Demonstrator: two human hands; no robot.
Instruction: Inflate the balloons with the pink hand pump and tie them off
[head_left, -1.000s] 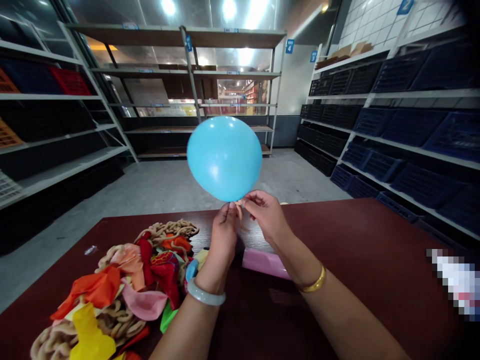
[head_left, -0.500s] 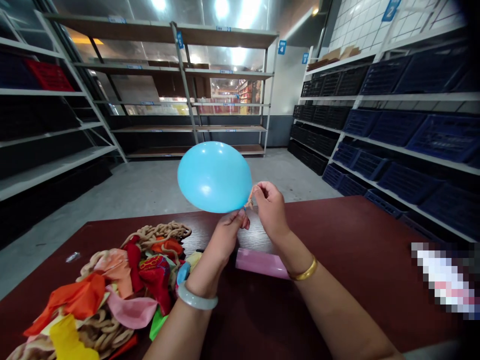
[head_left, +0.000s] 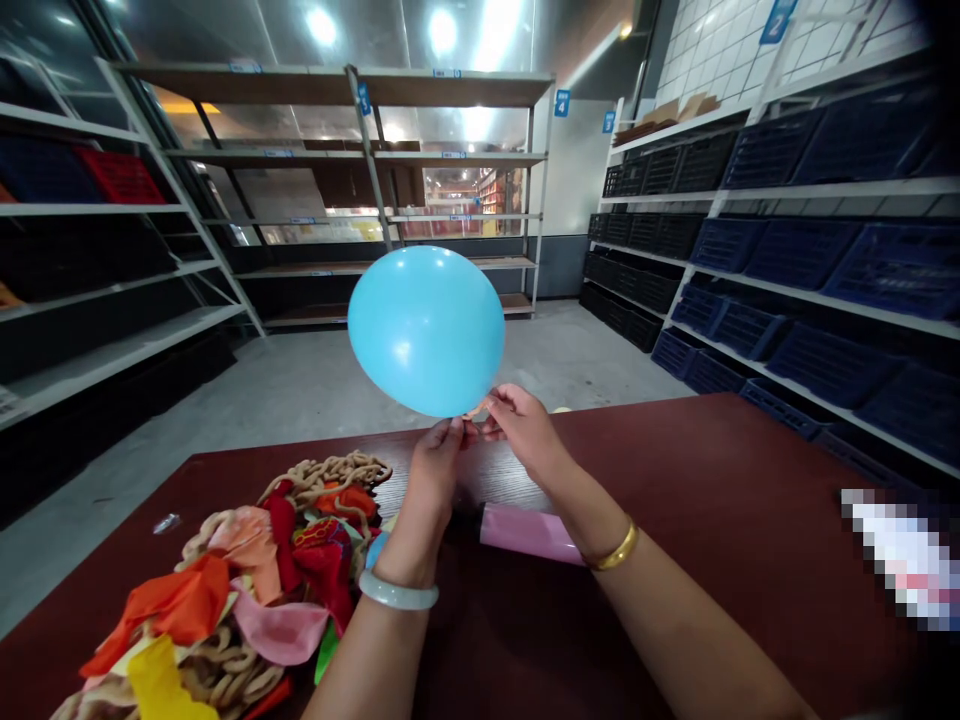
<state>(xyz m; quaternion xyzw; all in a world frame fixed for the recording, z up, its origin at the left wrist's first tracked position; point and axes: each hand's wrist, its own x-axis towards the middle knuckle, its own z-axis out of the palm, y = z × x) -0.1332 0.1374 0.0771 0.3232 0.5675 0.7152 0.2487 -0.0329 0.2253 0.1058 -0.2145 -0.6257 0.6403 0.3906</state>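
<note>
An inflated blue balloon [head_left: 426, 330] is held up over the far edge of the dark red table [head_left: 675, 560]. My left hand [head_left: 439, 455] pinches its neck from below, with a pale bangle on that wrist. Close beside it my right hand [head_left: 520, 428] has thumb and forefinger pressed on a thin tan cord [head_left: 475, 410] at the balloon's neck. How the cord lies around the neck is hidden by my fingers. Under my right forearm lies a pink cylinder [head_left: 529, 532] with a dark end.
Left on the table is a heap of uninflated balloons [head_left: 176, 600] with beige rope [head_left: 330, 475] among them. A small clear scrap [head_left: 166, 523] lies near the left edge. Metal shelves [head_left: 450, 160] stand behind; blue crates [head_left: 817, 350] fill the right racks.
My right hand has moved left and slightly down, bringing the cord against the balloon's neck. The balloon has risen a little and tilted, and my left hand has shifted slightly left.
</note>
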